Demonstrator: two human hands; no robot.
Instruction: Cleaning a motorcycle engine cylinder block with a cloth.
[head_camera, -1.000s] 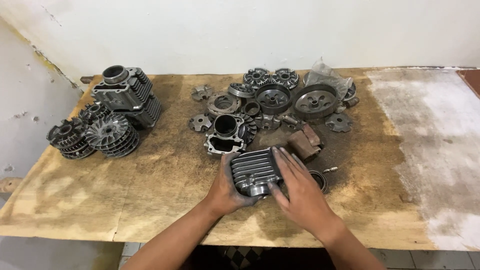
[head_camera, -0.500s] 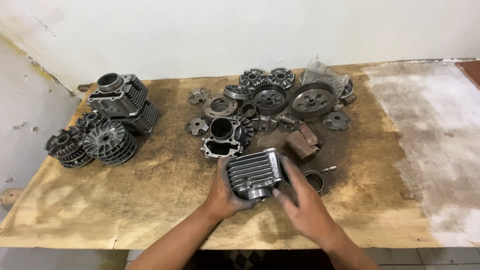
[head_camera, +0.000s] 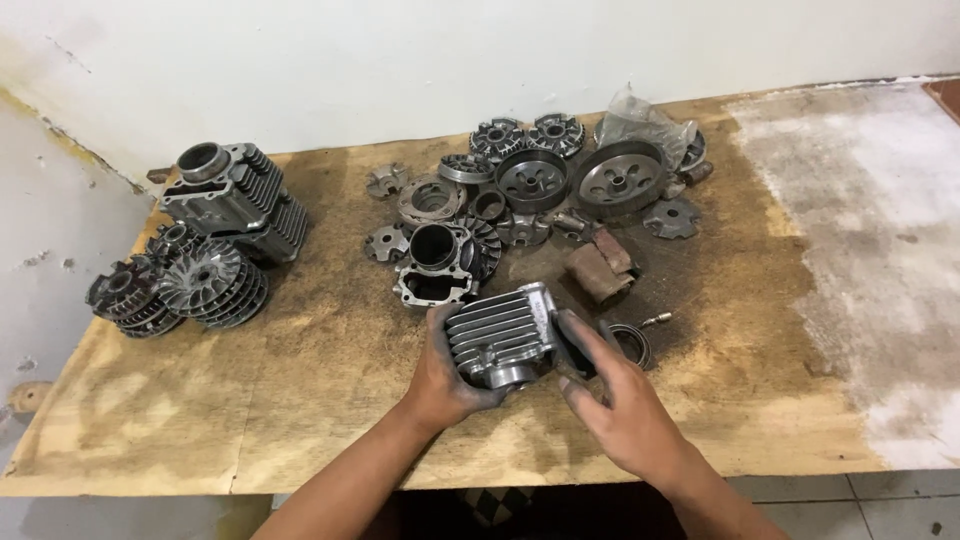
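Grey finned cylinder block (head_camera: 503, 335) grasped by left hand (head_camera: 445, 372), right hand (head_camera: 612, 395) gripping its other end (fingers partly hidden), probably just above plywood table (head_camera: 330, 400).

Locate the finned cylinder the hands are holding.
In the head view, the finned cylinder sits low centre, between the left hand and right hand, just below the cylinder block.

both forearms ran off the bottom edge. left hand (head_camera: 445, 370) and right hand (head_camera: 615, 405) covered the finned cylinder's (head_camera: 500, 335) lower side; right-hand grip unclear.
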